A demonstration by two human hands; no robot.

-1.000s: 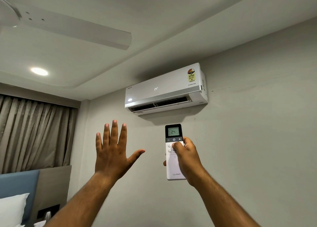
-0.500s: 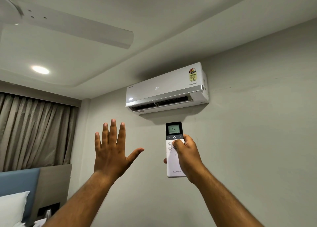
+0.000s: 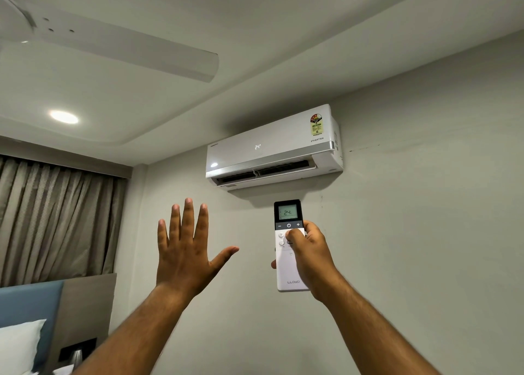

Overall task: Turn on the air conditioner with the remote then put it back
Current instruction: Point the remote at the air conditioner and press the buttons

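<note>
Two bare forearms reach up and forward from the bottom edge. The right hand (image 3: 310, 254) is wrapped around a slim white rectangular remote with a dark top section (image 3: 289, 244), holding it upright with the screen end pointing up. The thumb lies across the white button area just below the dark strip that carries the minus, power and plus symbols, and a fingertip shows past the remote's left edge. The small grey screen reads 24, and the word LLOYD is printed near the bottom end.

The left hand (image 3: 185, 249) holds nothing: it is raised beside the remote, clearly apart from it, palm facing away, four fingers straight up and close together, thumb spread out toward the right.

Beyond both hands, high on the pale grey wall, hangs the white wall-mounted air conditioner (image 3: 272, 147), directly above the remote. Its front shows a lit 24, its lower flap stands open, and a coloured rating sticker sits at its upper right corner.

To the left hang beige pleated curtains (image 3: 56, 221), with a blue padded headboard (image 3: 28, 303) and white pillow (image 3: 17, 346) below them. On the ceiling are a white fan blade (image 3: 127, 51) and a round lit downlight (image 3: 64, 117).
</note>
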